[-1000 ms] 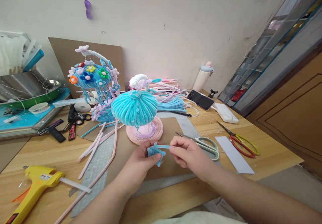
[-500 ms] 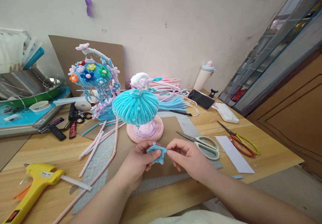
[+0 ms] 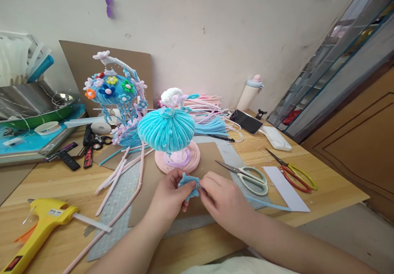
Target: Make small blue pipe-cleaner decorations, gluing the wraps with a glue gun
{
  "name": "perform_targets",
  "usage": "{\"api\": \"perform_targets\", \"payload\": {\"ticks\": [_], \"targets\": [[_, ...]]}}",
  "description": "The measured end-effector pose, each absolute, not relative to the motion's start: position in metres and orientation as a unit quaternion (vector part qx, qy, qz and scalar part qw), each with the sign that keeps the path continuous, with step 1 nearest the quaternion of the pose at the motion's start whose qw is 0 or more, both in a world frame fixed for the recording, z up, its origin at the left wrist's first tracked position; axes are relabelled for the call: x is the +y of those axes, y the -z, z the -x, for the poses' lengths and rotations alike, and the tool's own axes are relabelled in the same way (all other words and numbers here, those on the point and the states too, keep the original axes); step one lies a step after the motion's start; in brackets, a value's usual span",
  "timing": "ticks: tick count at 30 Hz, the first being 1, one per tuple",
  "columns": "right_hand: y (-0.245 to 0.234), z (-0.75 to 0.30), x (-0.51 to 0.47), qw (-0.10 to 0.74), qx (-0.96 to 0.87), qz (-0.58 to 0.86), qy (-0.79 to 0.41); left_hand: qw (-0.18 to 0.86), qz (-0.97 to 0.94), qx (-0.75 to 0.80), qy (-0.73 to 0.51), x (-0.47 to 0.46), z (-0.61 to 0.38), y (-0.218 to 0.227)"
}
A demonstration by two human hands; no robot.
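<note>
In front of me, my left hand [image 3: 172, 194] pinches a small, bent light-blue pipe-cleaner piece [image 3: 188, 178] between thumb and fingers. My right hand [image 3: 221, 198] is closed at the right edge of that piece, its fingertips pinching the blue pipe cleaner there. A thin blue strand [image 3: 272, 205] shows to the right of my right hand; whether it joins the piece is hidden. Just beyond my hands stands a turquoise pipe-cleaner lampshade [image 3: 166, 130] over a round pink base [image 3: 161, 163].
White-handled scissors [image 3: 253, 179] lie right of my hands, beside a white strip [image 3: 285, 189] and red-and-yellow scissors [image 3: 295, 175]. A yellow glue gun [image 3: 49, 220] lies at front left. Behind are a flowered blue lamp [image 3: 113, 91], pipe-cleaner bundles [image 3: 212, 127], a phone [image 3: 246, 121] and a bottle [image 3: 250, 93].
My right hand has moved slightly left and down, turning more knuckles-up against the blue piece. The blue strand to its right has swung out into fuller view.
</note>
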State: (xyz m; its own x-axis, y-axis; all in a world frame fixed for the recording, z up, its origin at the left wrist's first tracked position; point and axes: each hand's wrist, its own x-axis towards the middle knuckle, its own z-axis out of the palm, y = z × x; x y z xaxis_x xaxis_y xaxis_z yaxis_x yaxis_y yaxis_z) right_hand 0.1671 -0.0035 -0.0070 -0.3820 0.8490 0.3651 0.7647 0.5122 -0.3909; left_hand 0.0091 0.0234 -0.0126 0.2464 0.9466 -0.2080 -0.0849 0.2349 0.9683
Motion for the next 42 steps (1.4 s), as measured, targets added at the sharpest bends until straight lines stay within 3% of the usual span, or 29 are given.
{"api": "perform_targets", "payload": {"ticks": [12,15,19,22,25,28,33,42], "targets": [[-0.021,-0.180,0.011,0.068,-0.951,0.285,0.102,0.610,-0.487,0.523,-0.341,0.028,-0.012,0.008],[-0.026,-0.182,0.015,0.115,-0.941,0.317,0.012,0.623,-0.504,0.494,-0.339,0.027,-0.010,0.004],[-0.026,-0.183,0.023,0.214,-0.811,0.460,-0.293,0.632,-0.546,0.431,-0.341,0.027,-0.005,-0.001],[-0.026,-0.184,0.030,0.209,-0.673,0.474,-0.528,0.685,-0.519,0.398,-0.320,0.026,-0.003,-0.001],[-0.026,-0.185,0.032,0.215,-0.574,0.426,-0.666,0.734,-0.473,0.366,-0.320,0.025,-0.001,0.000],[-0.024,-0.182,0.028,0.280,-0.537,0.414,-0.680,0.755,-0.433,0.359,-0.337,0.025,-0.001,0.003],[-0.015,-0.175,0.018,0.367,-0.573,0.440,-0.586,0.776,-0.377,0.348,-0.367,0.025,-0.002,0.005],[-0.010,-0.172,0.013,0.411,-0.575,0.430,-0.561,0.750,-0.391,0.359,-0.395,0.023,-0.003,0.002]]}}
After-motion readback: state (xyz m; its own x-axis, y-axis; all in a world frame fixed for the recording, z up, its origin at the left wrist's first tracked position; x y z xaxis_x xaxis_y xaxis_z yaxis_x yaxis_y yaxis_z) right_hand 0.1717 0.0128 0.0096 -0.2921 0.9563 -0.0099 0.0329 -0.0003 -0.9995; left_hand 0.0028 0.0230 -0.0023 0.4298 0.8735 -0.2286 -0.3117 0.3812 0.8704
